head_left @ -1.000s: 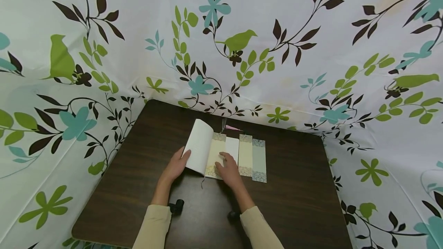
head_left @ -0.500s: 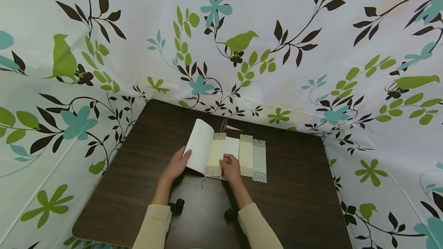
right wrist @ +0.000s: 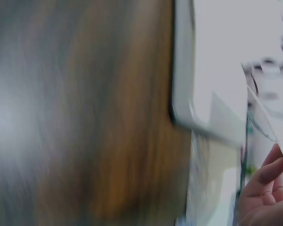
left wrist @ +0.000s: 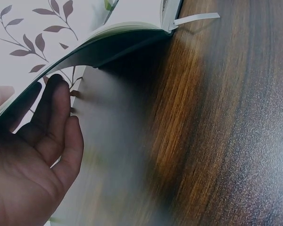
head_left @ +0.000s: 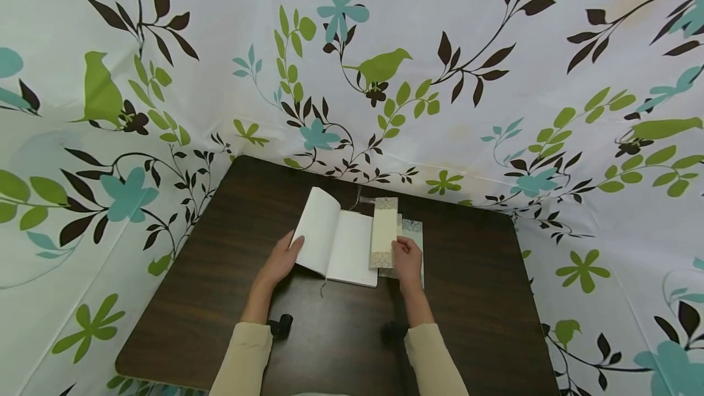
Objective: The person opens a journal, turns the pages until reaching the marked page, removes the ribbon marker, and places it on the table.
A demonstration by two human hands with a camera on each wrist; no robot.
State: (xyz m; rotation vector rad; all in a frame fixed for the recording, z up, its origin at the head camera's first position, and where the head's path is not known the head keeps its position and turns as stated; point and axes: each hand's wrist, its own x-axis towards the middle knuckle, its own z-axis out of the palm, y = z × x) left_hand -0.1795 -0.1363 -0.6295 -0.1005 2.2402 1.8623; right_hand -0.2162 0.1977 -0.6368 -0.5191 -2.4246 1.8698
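An open notebook [head_left: 338, 243] lies near the middle of the dark wooden bench [head_left: 220, 274], its blank right-hand page flat and its left-hand pages raised in a curve. The left hand [head_left: 282, 263] props those raised pages from the outside: in the left wrist view the fingers [left wrist: 56, 117] lie fairly straight against the underside of the lifted pages (not curled round them), and a thin ribbon marker [left wrist: 195, 19] sticks out from the notebook's near edge onto the wood.

Just right of the notebook, the right hand [head_left: 408, 261] pinches the lower end of a cream bookmark [head_left: 384, 232] with patterned bands at top and bottom. The strip is lifted and tilted, its left edge overlapping the notebook's right edge. The right wrist view is heavily blurred, so it shows only curled fingertips [right wrist: 266, 176] beside a thin edge of card and a corner of the notebook.

Under and just right of the held strip, a pale green bookmark [head_left: 415, 238] lies flat on the bench; another card edge shows beneath the hand, though which strip it belongs to is hard to tell.

A flowered cloth [head_left: 385, 66] printed with birds, leaves and blossoms hangs around the bench on three sides. Both sleeves [head_left: 242, 359] are beige.
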